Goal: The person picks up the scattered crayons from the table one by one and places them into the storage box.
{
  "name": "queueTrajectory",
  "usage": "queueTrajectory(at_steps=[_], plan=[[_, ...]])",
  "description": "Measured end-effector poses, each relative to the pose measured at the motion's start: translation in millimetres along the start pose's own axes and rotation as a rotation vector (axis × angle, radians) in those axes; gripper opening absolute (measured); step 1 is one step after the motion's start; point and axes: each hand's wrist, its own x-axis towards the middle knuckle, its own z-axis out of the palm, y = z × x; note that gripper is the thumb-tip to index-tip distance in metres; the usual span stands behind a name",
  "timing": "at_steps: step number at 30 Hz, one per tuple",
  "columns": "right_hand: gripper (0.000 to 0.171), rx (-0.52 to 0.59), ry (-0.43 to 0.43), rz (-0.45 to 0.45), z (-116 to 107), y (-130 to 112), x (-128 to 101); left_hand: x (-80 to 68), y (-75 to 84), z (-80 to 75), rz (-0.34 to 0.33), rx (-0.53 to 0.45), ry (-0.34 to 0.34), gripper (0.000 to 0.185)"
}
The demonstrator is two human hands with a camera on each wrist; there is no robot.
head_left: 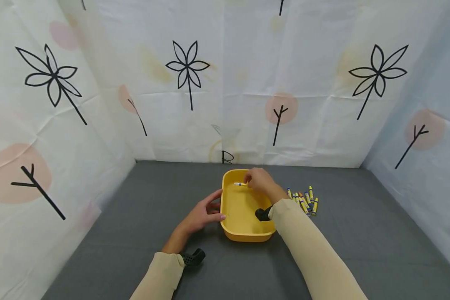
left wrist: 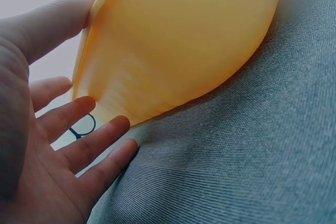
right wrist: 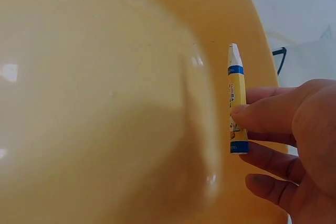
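A yellow plastic tub [head_left: 247, 237] stands in the middle of the table. My left hand [head_left: 202, 214] holds its left side, thumb hooked over the rim and fingertips against the outer wall [left wrist: 184, 40]. Over the tub's far part, my right hand [head_left: 260, 180] pinches a white crayon [right wrist: 238, 100] with a yellow and blue wrapper between thumb and fingers. In the right wrist view the crayon's white tip points up, above the tub's smooth inside. The tub floor beneath my right forearm is partly hidden.
Several crayons [head_left: 306, 202] in yellow and blue wrappers lie in a loose cluster to the right of the tub, partly behind my right sleeve. A dark grey cloth [head_left: 172, 179] covers the table. Patterned white fabric [head_left: 243, 125] hangs at the back and both sides.
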Motion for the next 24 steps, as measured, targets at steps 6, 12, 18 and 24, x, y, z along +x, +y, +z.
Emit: queueTrajectory(at_steps=[6,12,18,24], plan=[[0.03,0.035,-0.003,0.034,12,1,3,0.2,-1.3,0.6,0.012,0.0,-0.004,0.082],[0.029,-0.005,0.009,0.067,19,-2,9,-0.4,1.0,1.0,0.017,0.006,0.002,0.08],[0.025,-0.024,-0.016,0.115,22,-6,11,-1.9,4.9,1.5,0.002,0.025,0.002,0.081],[0.021,-0.036,0.018,0.078,21,-6,13,1.9,-6.8,-1.4,-0.02,0.027,0.005,0.082]])
